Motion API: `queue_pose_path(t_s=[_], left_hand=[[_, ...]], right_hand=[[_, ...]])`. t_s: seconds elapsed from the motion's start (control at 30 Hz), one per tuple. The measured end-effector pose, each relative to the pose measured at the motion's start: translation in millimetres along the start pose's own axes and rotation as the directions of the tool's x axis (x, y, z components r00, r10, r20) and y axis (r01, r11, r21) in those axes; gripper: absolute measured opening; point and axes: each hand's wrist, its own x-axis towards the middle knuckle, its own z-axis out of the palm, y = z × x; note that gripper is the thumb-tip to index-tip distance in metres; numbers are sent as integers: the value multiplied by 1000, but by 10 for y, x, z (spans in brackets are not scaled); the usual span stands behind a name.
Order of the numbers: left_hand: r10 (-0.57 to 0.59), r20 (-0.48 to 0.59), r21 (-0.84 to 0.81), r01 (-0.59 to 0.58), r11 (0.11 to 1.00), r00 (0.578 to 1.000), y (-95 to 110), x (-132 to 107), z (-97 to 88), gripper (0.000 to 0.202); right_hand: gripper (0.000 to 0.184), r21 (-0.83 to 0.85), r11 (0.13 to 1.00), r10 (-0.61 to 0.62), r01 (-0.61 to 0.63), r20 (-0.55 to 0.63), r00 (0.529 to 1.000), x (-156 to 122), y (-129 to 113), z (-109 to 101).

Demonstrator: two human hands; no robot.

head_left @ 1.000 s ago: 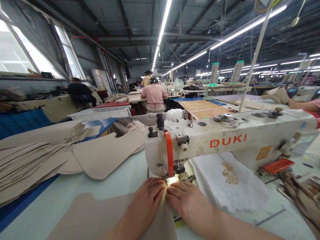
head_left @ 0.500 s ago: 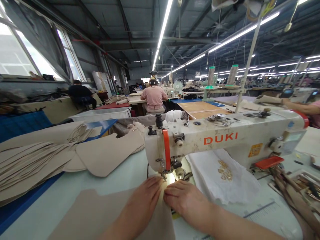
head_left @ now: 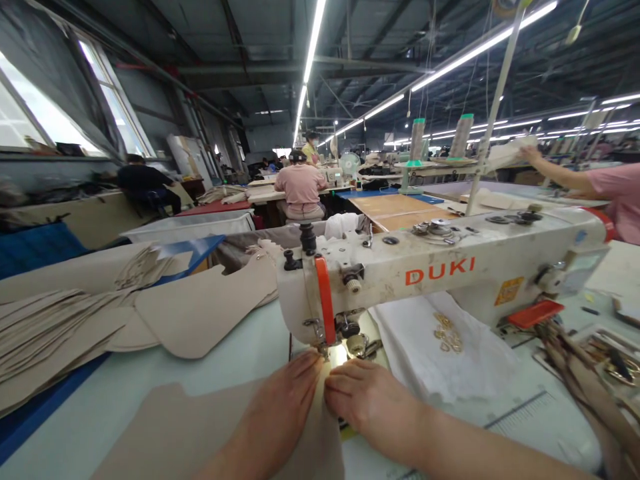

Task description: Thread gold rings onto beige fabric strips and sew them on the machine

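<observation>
A beige fabric panel (head_left: 190, 420) lies on the pale machine table, its far end beneath the needle area of a white sewing machine (head_left: 385, 273). On top of the panel, near the presser foot, rests my left hand (head_left: 280, 407), fingers pressed together and gripping the fabric. My right hand (head_left: 373, 403) is closed at the panel's right edge, fingers curled and bunched close to the lit needle area. Both sets of fingertips are just in front of the foot. The exact pinch of each hand is partly hidden.
Stacked beige panels (head_left: 45, 333) lie at the left. Right of the needle, gold-coloured metal pieces (head_left: 447, 333) sit on a white cloth (head_left: 400, 340). Straps (head_left: 575, 373) hang at the right. A person in pink (head_left: 301, 183) sits ahead; another person's arm (head_left: 560, 173) reaches in from the right.
My view has shifted slightly, so the machine appears a little further left and higher. Both hands keep nearly the same place on the fabric. The co-worker's arm at right has risen with pale material.
</observation>
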Motion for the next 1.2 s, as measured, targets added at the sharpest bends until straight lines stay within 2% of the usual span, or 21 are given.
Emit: queue_pose_path(t_s=[0.43,0.83,1.03,1.2], left_hand=[[2,-26,-9,-2,1000,1000,-82,12,115,42],[0,-27,-3,0,1000,1000,-18,22,51,42],[-45,-64,-94,39,995,997,-46,14,106,42],[-46,-98,-63,40,997,994,-24,19,87,41]], right_hand=[[7,-25,999,27,-27,12,1000,48,13,18],[7,3,1000,21,-21,40,999,48,1,-11],[8,14,999,44,-45,58,997,46,6,16],[8,19,999,39,-40,59,997,47,16,29]])
